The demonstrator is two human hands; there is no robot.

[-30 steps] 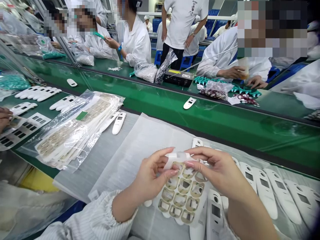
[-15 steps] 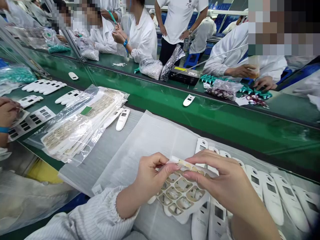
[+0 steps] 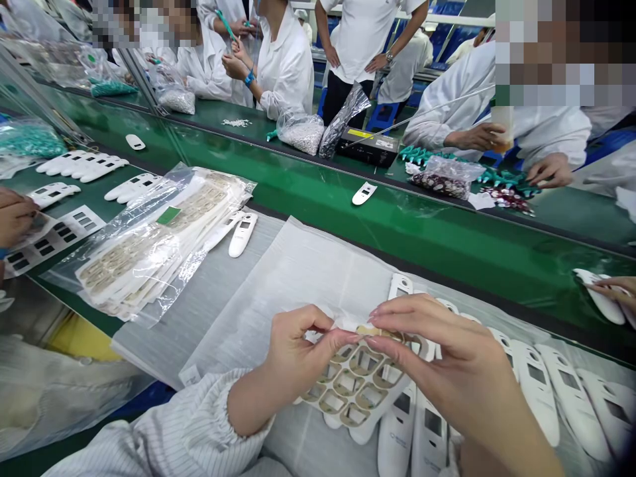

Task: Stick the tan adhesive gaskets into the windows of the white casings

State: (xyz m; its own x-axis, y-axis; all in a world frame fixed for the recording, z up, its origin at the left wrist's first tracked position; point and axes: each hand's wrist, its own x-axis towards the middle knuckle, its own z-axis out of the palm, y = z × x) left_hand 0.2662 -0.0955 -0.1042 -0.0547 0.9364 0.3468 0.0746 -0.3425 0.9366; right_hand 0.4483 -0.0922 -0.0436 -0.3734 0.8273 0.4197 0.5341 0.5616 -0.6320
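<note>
My left hand (image 3: 293, 354) and my right hand (image 3: 437, 361) meet at the top edge of a white sheet of tan ring-shaped stickers (image 3: 355, 387). Both hands pinch that edge with thumb and fingers closed, and a small piece of the sheet is lifted between the fingertips. The sheet lies over a white foam mat (image 3: 298, 278). A row of white plastic housings (image 3: 541, 391) lies on the mat under and to the right of my right hand.
A clear bag of sticker sheets (image 3: 149, 245) lies to the left, with a single white housing (image 3: 242, 234) beside it. A green conveyor belt (image 3: 447, 245) runs behind, carrying one housing (image 3: 364, 193). Other people work across the belt. A co-worker's hand (image 3: 613, 291) holds a housing at the right edge.
The sticker sheet has dropped from nearly upright to flat on the mat. My hands have moved down with it. A co-worker's hand with a housing has appeared at the right.
</note>
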